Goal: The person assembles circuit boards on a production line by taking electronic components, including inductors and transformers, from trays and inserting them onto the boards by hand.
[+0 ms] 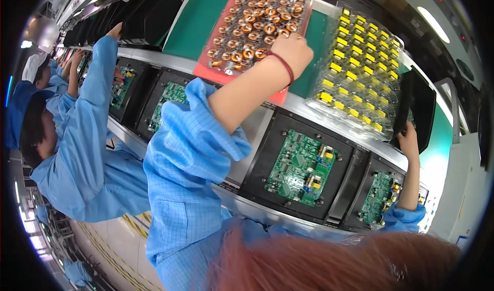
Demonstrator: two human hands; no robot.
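Left hand [292, 54] is resting over coil tray's [307, 14] right edge.
Half-curled fingers are meeting coils [269, 29]; right hand [409, 139], curled, is meeting bin's [424, 105] near edge; neither hold is showing clearly.

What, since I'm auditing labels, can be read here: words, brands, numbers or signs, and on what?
No text is readable.
Central green circuit board: any markings too small to read.
Coils: any print too small.
Yellow parts: any print too small.
Striped floor lines: no wording visible.
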